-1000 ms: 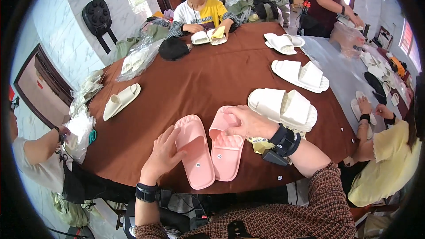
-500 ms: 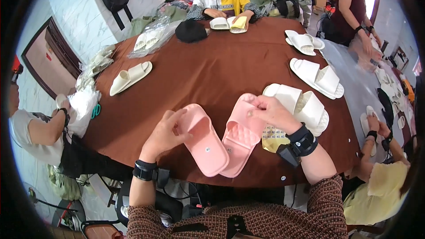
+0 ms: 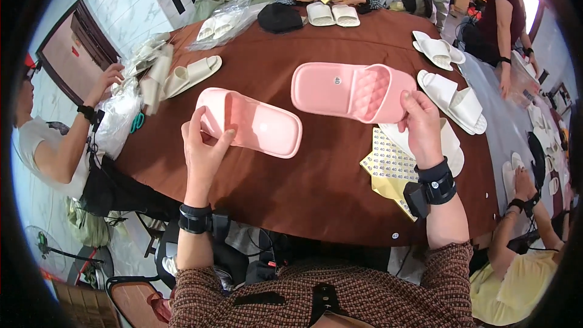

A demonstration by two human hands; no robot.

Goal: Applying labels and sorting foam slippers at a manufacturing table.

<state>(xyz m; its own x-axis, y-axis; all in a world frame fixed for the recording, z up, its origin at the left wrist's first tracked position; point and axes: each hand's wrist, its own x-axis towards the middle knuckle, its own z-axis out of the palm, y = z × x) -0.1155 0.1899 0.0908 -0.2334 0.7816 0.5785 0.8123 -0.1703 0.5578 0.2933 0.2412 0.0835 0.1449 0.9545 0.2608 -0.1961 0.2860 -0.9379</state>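
Observation:
My left hand (image 3: 203,146) pinches a pink slipper (image 3: 267,130) by its toe end, the thumb at the strap. This slipper is raised over the brown tablecloth, with its heel toward the right. In my right hand (image 3: 423,127) is the matching pink slipper (image 3: 319,88), gripped at the toe and held level, its heel toward the left. A small round sticker (image 3: 337,81) marks its insole near the heel. Below my right hand lie yellow-backed sticker sheets (image 3: 395,161). A white slipper (image 3: 448,149) is partly hidden behind that hand.
White slipper pairs (image 3: 452,100) line the right side of the brown tablecloth (image 3: 255,200). A single white slipper (image 3: 200,73) and teal scissors (image 3: 138,123) lie at left. A black cap (image 3: 279,18) sits at the far side. Co-workers handle slippers around the table.
Both pink slippers have lifted and swung apart, turning so their heels face each other. The person opposite has set down white slippers and holds a yellow sheet. A blurred white slipper appears at left.

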